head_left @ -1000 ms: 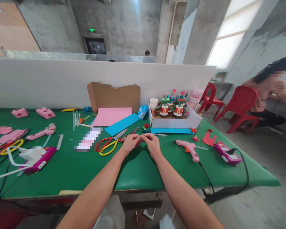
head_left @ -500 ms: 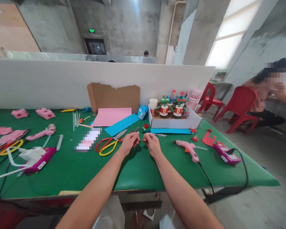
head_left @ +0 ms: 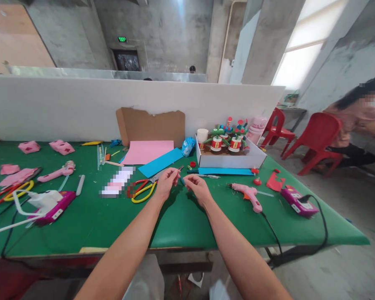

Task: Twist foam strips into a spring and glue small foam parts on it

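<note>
Above the middle of the green table, my left hand (head_left: 168,183) and my right hand (head_left: 198,187) face each other, fingers pinched. Between them is a small dark-blue piece, apparently folded paper (head_left: 183,181), gripped by my right fingertips. What my left fingers pinch, if anything, is too small to make out. Left of that hand lie scissors with red and yellow handles (head_left: 143,193), their blades partly behind it. Just beyond my right hand are a folded green-and-black paper spring (head_left: 192,170) and a blue paper strip (head_left: 226,171).
A white box (head_left: 231,161) holds several robot-like cup figures (head_left: 235,144). A pink glue gun (head_left: 250,196) with a cord lies at right, near a purple power strip (head_left: 300,204). Pink paper (head_left: 150,152) lies at the back. Another person (head_left: 353,121) sits at far right.
My hands have shifted slightly, the right one turning so its fingers point left. The small blue piece now shows between them. The view has moved a little.
</note>
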### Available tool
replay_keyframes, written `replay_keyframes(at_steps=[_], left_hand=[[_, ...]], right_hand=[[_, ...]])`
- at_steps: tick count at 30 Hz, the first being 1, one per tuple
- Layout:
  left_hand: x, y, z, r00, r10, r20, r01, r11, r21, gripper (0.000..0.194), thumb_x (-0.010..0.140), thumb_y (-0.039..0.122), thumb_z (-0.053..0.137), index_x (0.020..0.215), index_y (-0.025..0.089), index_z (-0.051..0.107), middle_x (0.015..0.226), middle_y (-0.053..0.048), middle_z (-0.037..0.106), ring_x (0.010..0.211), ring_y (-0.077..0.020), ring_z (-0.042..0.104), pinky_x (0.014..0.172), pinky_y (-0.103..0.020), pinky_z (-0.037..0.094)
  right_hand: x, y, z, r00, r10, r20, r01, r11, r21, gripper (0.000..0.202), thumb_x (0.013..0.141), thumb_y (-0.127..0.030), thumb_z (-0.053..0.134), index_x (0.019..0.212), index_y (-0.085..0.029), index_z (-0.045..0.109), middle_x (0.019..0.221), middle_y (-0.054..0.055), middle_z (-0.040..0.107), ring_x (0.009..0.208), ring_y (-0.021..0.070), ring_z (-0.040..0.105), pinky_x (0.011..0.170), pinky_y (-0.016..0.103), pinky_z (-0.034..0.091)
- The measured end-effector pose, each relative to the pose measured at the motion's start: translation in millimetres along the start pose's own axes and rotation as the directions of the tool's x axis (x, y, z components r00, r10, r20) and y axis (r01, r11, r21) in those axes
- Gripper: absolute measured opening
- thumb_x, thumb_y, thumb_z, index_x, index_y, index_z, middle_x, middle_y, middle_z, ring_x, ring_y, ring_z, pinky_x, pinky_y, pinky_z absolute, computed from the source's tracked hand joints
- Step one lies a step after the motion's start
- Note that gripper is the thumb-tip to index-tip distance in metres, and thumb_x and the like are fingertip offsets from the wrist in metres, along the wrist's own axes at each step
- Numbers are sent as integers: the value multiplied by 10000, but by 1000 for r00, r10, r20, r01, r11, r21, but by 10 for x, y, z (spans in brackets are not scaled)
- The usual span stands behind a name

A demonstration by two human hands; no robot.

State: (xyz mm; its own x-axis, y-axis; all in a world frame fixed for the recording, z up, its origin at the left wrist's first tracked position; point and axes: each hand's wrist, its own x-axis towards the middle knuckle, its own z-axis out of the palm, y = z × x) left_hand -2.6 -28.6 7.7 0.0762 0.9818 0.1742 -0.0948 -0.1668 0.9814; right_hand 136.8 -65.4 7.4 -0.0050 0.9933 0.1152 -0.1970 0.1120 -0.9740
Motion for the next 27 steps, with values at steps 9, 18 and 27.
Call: replay_keyframes(at_steps=[9, 18, 27], left_hand=[[48, -172, -68, 938, 347, 15, -308, 809, 500, 288, 760, 80, 407, 853, 193, 655, 856, -51, 668, 815, -182, 607, 780, -314, 477], [33, -167, -69, 938, 345, 16, -291, 762, 578, 226, 811, 119, 441, 808, 185, 657, 802, -45, 660, 763, -178, 598, 749, -314, 473], [54, -50, -64, 996, -33, -86, 10, 966, -257, 354, 758, 479, 630, 855, 139, 633, 733, -52, 670, 617, -142, 605, 610, -275, 482]], right_hand=[[76, 184, -6, 966, -255, -36, 126, 590, -798, 328, 698, -335, 739, 1008, -255, 666, 925, 64, 681, 873, 233, 572, 769, 336, 407], [59, 159, 11, 975, -215, -47, 77, 534, -842, 98, 812, -221, 580, 857, -209, 667, 937, 81, 672, 951, 237, 583, 836, 365, 440], [161, 140, -118, 974, 33, -226, 26, 967, 254, 315, 579, -371, 807, 771, -201, 623, 710, -16, 673, 596, 124, 637, 592, 258, 537]])
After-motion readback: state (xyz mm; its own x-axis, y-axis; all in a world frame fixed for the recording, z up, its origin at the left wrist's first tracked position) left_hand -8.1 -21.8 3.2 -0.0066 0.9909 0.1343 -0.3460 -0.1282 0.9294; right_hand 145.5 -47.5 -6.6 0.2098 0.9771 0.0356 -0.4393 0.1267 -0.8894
